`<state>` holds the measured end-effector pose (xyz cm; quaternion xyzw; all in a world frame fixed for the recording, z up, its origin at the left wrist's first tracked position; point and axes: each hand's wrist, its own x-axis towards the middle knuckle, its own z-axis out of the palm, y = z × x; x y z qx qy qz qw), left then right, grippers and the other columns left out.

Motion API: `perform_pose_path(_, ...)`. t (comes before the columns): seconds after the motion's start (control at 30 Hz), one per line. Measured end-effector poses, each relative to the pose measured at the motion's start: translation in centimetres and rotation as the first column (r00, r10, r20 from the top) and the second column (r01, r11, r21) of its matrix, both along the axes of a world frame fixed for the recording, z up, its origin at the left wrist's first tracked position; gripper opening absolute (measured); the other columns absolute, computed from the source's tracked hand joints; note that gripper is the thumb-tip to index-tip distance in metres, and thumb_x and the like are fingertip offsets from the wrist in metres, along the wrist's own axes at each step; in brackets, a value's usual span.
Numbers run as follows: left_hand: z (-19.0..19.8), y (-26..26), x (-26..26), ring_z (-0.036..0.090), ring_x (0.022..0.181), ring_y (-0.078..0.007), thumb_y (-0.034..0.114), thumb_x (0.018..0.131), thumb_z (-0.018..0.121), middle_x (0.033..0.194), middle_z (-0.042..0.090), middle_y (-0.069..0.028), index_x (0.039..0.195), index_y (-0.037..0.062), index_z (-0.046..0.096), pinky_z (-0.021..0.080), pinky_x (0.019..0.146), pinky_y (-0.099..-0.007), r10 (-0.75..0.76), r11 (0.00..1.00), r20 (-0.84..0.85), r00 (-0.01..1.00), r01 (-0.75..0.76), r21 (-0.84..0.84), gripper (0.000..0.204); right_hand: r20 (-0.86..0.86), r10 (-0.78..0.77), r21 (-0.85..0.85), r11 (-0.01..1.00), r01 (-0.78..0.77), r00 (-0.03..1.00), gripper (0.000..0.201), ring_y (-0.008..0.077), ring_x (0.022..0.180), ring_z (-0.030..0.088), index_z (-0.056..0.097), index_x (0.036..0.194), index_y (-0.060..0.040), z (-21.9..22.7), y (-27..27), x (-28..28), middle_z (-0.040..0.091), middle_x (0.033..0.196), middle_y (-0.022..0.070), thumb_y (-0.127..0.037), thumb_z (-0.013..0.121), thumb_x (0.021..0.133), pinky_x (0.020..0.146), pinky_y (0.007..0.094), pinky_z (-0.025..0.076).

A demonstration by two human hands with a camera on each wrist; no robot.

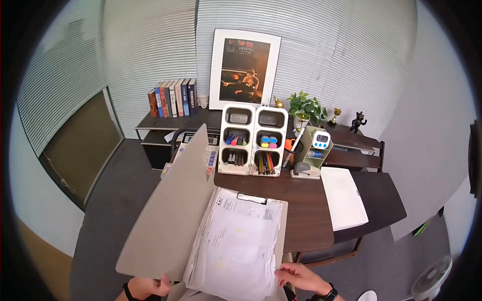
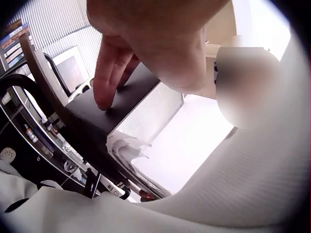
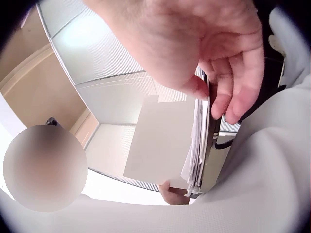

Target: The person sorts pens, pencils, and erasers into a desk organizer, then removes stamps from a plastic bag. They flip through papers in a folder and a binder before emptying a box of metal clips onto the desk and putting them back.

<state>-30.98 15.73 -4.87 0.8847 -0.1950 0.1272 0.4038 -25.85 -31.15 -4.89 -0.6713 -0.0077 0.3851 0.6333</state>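
Observation:
A clipboard folder with a beige inner cover point(image 1: 168, 213) stands spread, its cover raised on the left. Inside lies a thick stack of printed papers point(image 1: 241, 241), with a clip point(image 1: 252, 199) at the top. My left hand point(image 1: 148, 287) holds the cover's lower edge, thumb on the beige face. In the left wrist view, its fingers point(image 2: 104, 85) lie against the folder's dark outside point(image 2: 90, 110). My right hand point(image 1: 303, 278) pinches the folder's right edge. The right wrist view shows its thumb by the paper edges point(image 3: 197, 145) and the other fingers on the dark back.
Beyond the folder is a brown desk point(image 1: 306, 215) with white pen organizers point(image 1: 251, 173), a stapler point(image 1: 305, 170) and a timer point(image 1: 320, 139). A white sheet point(image 1: 344, 198) lies on the right. Books point(image 1: 173, 99), a framed poster point(image 1: 246, 70) and a plant point(image 1: 306, 106) stand behind. A fan point(image 1: 433, 278) is lower right.

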Motion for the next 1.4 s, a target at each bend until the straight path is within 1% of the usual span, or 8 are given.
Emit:
perform_pose_path(0.2,2.2,-0.7,0.6,0.065,0.087,-0.0341,0.01,0.082,0.067,0.099,0.067,-0.0185,0.114,-0.0038,0.066,0.053,0.08,-0.043,0.206,0.961,-0.047,0.977,-0.211,-0.178,0.035,0.305,0.078,-0.441,0.895,0.068,0.949,0.041,0.0139,0.078,0.069,0.067,0.116,-0.0008,3.9,1.1,-0.3,0.071,0.087,0.0063,-0.036,0.076,0.098,0.073,0.0304,0.057)
perform_pose_path(0.27,3.6,0.0,0.2,0.064,0.091,-0.0247,0.009,0.084,0.067,0.102,0.067,-0.0141,0.119,-0.0044,0.064,0.053,0.08,-0.0381,0.234,0.918,-0.436,0.869,-0.345,-0.196,0.038,0.434,0.087,-0.486,0.861,0.151,0.897,0.049,0.0184,0.072,0.069,0.066,0.113,-0.0025,3.4,1.0,-0.7,0.069,0.081,0.0079,-0.04,0.085,0.088,0.066,0.0342,0.057)
perform_pose_path(0.4,1.5,2.3,1.0,0.068,0.083,-0.0227,0.015,0.098,0.061,0.109,0.068,-0.0142,0.129,-0.006,0.057,0.055,0.071,-0.0328,0.105,0.96,-0.224,0.969,-0.157,-0.232,0.038,0.746,0.219,-0.557,0.723,0.409,0.63,0.051,0.0218,0.076,0.067,0.066,0.116,-0.0079,5.3,1.9,-0.6,0.065,0.086,0.0059,-0.034,0.09,0.08,0.068,0.0361,0.058)
perform_pose_path(0.47,3.8,1.1,1.6,0.073,0.08,-0.0298,0.028,0.106,0.053,0.111,0.07,-0.0194,0.131,-0.008,0.054,0.06,0.068,-0.0394,-0.089,0.735,-0.523,0.848,-0.298,-0.609,0.043,0.84,0.478,-0.543,0.759,0.36,0.258,0.051,0.0185,0.088,0.066,0.067,0.123,-0.0101,6.0,2.0,0.0,0.063,0.097,0.0028,-0.03,0.088,0.082,0.073,0.0336,0.059)
perform_pose_path(0.6,3.6,1.5,2.1,0.074,0.081,-0.036,0.032,0.109,0.045,0.108,0.071,-0.0237,0.133,-0.0107,0.052,0.064,0.064,-0.0458,-0.145,0.716,-0.57,0.809,-0.312,-0.625,0.05,0.729,0.672,-0.632,0.735,0.246,-0.13,0.051,0.0182,0.095,0.066,0.071,0.127,-0.0146,5.9,2.2,1.0,0.066,0.113,0.0029,-0.025,0.083,0.079,0.08,0.032,0.058)
perform_pose_path(0.7,4.1,1.4,2.1,0.074,0.081,-0.0373,0.031,0.11,0.043,0.108,0.071,-0.0248,0.131,-0.0129,0.052,0.065,0.063,-0.0458,-0.156,0.745,-0.574,0.804,-0.286,-0.602,0.05,0.768,0.617,-0.586,0.785,0.199,-0.174,0.046,0.0165,0.09,0.066,0.074,0.119,-0.0117,5.7,2.7,2.0,0.068,0.109,0.0009,-0.011,0.081,0.073,0.072,0.0304,0.059)
perform_pose_path(1.07,4.3,1.4,2.1,0.074,0.078,-0.0387,0.03,0.109,0.041,0.107,0.071,-0.0254,0.129,-0.0146,0.054,0.065,0.062,-0.0458,-0.177,0.769,-0.592,0.786,-0.266,-0.582,0.051,0.908,-0.144,-0.007,0.933,0.359,0.393,0.007,0.018,0.07,0.068,0.077,0.095,0.0013,8.3,2.6,6.1,0.071,0.086,0.0101,-0.002,0.076,0.089,0.062,0.0303,0.053)
perform_pose_path(1.4,4.4,1.4,2.0,0.074,0.08,-0.0369,0.026,0.108,0.041,0.109,0.071,-0.0241,0.129,-0.0139,0.054,0.064,0.065,-0.0439,-0.203,0.778,-0.593,0.779,-0.24,-0.581,0.047,0.796,-0.406,0.233,0.89,0.392,0.448,0.011,0.0118,0.071,0.065,0.074,0.096,0.008,9.3,1.9,8.1,0.07,0.095,0.0094,0.0,0.066,0.098,0.06,0.0248,0.053)
